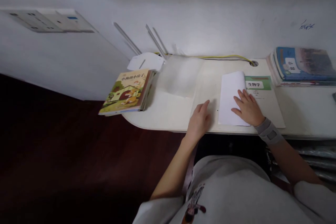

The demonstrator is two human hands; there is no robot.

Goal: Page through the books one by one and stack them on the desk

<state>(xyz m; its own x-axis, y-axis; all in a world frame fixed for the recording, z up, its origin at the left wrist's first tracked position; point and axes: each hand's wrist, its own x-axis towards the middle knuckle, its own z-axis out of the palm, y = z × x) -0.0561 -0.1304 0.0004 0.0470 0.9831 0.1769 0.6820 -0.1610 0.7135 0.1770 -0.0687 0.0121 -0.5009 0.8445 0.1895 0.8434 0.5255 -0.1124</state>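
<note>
A white desk (168,112) runs along the wall. On it lies a book with a green and white cover (262,92), and a folded white sheet (229,94) covers its left side. My right hand (248,107) rests flat, fingers spread, across the sheet and the book cover. My left hand (199,120) lies palm down on a large translucent sheet (181,75) spread over the desk left of the book. Neither hand grips anything. A grey band wraps my right wrist.
A stack of picture books (127,92) overhangs the desk's left end. Another pile of books (301,66) sits at the back right. A yellow cable (225,57) runs along the wall to a desk hole. Dark floor lies to the left.
</note>
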